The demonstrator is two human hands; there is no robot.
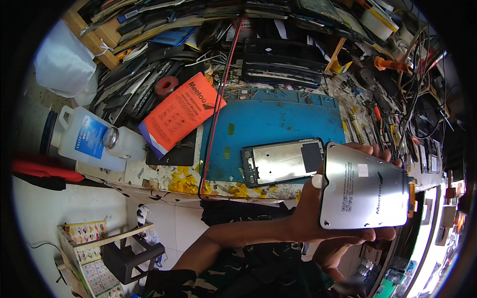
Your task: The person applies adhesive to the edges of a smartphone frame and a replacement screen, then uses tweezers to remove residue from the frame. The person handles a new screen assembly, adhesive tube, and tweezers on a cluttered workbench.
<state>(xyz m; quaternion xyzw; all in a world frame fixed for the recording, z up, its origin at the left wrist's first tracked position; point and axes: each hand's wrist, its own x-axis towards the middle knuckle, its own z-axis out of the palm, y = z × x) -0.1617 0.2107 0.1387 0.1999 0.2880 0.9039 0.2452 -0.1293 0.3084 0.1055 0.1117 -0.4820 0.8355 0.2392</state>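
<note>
A phone screen assembly [365,186], its silvery metal back turned up, is held above the front right of the bench. My left hand [310,211] grips it, with the thumb at its left edge and fingertips showing past its upper edge. Below it is my right hand [333,253], its fingers bent against the screen's lower edge; part of that hand is hidden. A short orange-brown flex cable [412,197] sticks out at the screen's right end. Just left of the screen, a phone frame [283,161] with a silvery inner plate and a black patch lies on the blue work mat [268,119].
An orange packet [181,111] lies left of the mat near a white bottle [87,136] and a metal-capped dispenser [121,141]. A red-and-black cord [223,89] crosses the mat's left side. Stacked phone parts [283,62] stand behind; tools [377,124] and cables crowd the right.
</note>
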